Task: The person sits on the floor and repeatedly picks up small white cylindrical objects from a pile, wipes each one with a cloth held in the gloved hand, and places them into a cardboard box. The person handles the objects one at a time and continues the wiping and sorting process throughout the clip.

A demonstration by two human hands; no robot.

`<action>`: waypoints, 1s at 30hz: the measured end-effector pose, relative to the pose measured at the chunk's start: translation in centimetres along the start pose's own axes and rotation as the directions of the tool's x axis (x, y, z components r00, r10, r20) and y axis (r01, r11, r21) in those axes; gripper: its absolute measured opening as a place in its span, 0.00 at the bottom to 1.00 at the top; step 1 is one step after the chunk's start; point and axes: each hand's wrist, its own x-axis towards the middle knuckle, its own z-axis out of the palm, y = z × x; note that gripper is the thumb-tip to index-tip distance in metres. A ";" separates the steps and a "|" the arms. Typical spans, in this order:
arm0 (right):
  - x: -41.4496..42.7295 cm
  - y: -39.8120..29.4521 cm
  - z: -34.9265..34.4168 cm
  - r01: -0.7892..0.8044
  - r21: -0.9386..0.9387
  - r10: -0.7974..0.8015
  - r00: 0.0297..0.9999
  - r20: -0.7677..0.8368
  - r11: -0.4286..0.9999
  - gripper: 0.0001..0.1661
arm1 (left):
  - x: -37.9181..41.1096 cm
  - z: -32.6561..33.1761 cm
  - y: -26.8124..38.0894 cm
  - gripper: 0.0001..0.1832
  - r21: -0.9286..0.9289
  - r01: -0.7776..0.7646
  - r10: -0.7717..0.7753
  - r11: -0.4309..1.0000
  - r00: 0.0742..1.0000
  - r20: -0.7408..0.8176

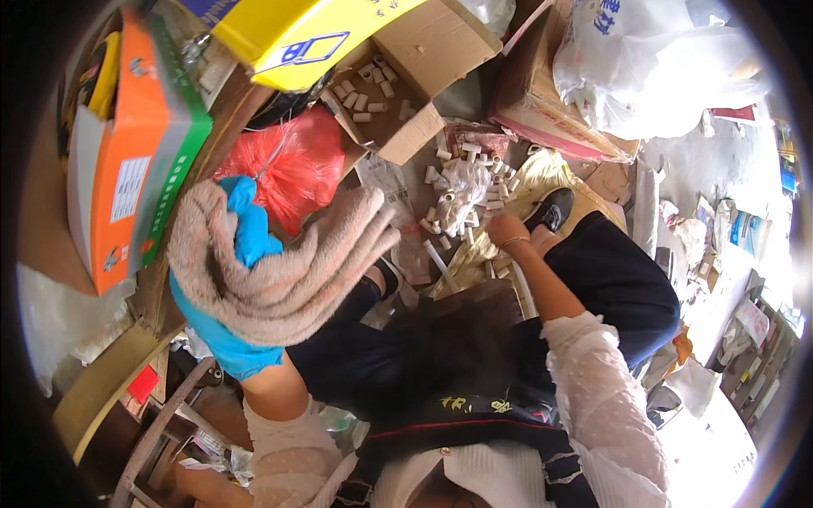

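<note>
My left hand point(244, 222) wears a blue glove and grips a pinkish-beige fluffy towel point(305, 273); folds of the cloth cover much of the hand. My bare right hand point(506, 231), with a band at its wrist, is curled beside my dark shoe point(551, 211). Whether its fingers hold anything is hidden. Just beyond it, short white pipe fittings point(495, 204) lie scattered around a crumpled clear plastic bag point(462, 190). A longer white tube point(439, 261) lies nearer to me, by a yellow woven sack point(540, 168).
An open cardboard box point(397, 105) holds more fittings. Left of it sits a tied red plastic bag point(295, 162). An orange and green carton point(143, 159) and a yellow box point(298, 38) stand at upper left. A white plastic bag point(654, 76) rests on a carton point(540, 101).
</note>
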 end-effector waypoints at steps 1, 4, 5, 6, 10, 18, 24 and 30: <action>0.2 1.9 3.1 -0.064 -0.089 0.070 0.995 0.069 0.994 0.18 | 0.3 0.2 0.3 0.12 0.103 -0.104 0.101 0.989 0.994 0.031; -1.2 0.2 6.8 -0.323 0.044 0.316 0.941 0.118 0.945 0.20 | 0.3 0.6 0.3 0.10 0.041 -0.038 0.035 0.998 0.998 0.058; -2.0 -1.0 6.8 -0.348 0.087 0.340 0.936 0.090 0.934 0.22 | 0.3 0.6 0.3 0.10 0.031 -0.032 0.030 0.999 0.998 0.064; -2.0 -1.4 6.7 -0.341 0.091 0.327 0.935 0.140 0.936 0.24 | 0.6 0.5 0.7 0.09 0.032 0.018 -0.021 0.999 0.995 0.095; -1.4 -2.8 7.6 -0.428 0.049 0.425 0.904 0.051 0.903 0.22 | 1.3 1.2 1.5 0.08 -0.038 0.126 -0.121 0.991 0.985 0.125; -1.2 -0.8 6.4 -0.078 0.166 0.085 0.996 -0.039 0.983 0.14 | 1.3 2.2 2.2 0.05 -0.211 0.480 -0.392 0.852 0.850 0.351; -4.0 -7.0 -4.8 0.152 0.952 -0.045 0.988 -0.145 0.266 0.15 | 0.0 2.8 2.5 0.14 -0.672 0.625 -0.289 -0.396 0.610 0.738; -15.4 -15.4 -19.1 0.541 0.692 -0.326 0.841 -0.433 0.478 0.16 | 0.0 2.4 6.2 0.22 -0.803 0.589 -0.134 -0.092 0.792 0.596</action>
